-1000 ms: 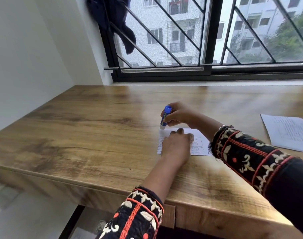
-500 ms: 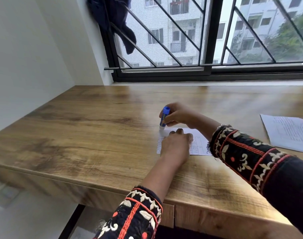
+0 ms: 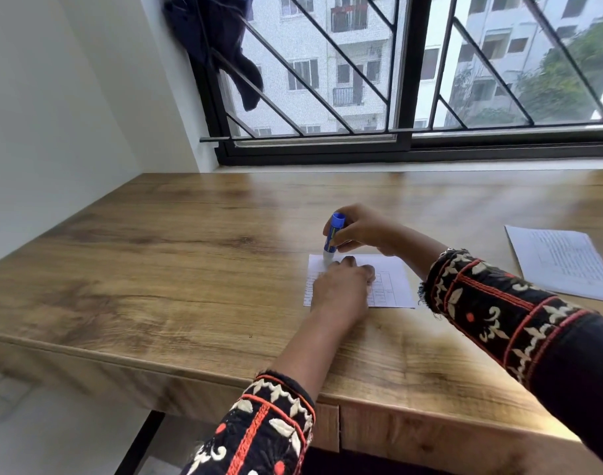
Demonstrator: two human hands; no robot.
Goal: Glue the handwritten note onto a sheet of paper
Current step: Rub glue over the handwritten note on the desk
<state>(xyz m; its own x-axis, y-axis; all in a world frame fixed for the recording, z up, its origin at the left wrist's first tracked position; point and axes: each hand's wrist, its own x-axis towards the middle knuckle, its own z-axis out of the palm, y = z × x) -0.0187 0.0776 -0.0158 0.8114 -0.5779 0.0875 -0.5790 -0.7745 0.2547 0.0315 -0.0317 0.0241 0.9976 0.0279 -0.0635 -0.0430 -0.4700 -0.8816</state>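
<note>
A small white note (image 3: 392,286) with faint lines and writing lies flat on the wooden desk (image 3: 190,269). My left hand (image 3: 341,293) rests on the note's left half, fingers pressing it down. My right hand (image 3: 358,231) grips a blue glue stick (image 3: 332,238) held nearly upright, its white tip touching the note's far left corner. A larger sheet of paper (image 3: 564,262) with printed or written lines lies at the right side of the desk, apart from both hands.
A barred window (image 3: 396,80) runs along the desk's far edge, with a dark cloth (image 3: 218,42) hanging at its left. A white wall borders the desk on the left. The desk's front edge is close to me.
The glue stick's tip has shifted slightly along the note's far left corner. My left hand stays pressed on the note.
</note>
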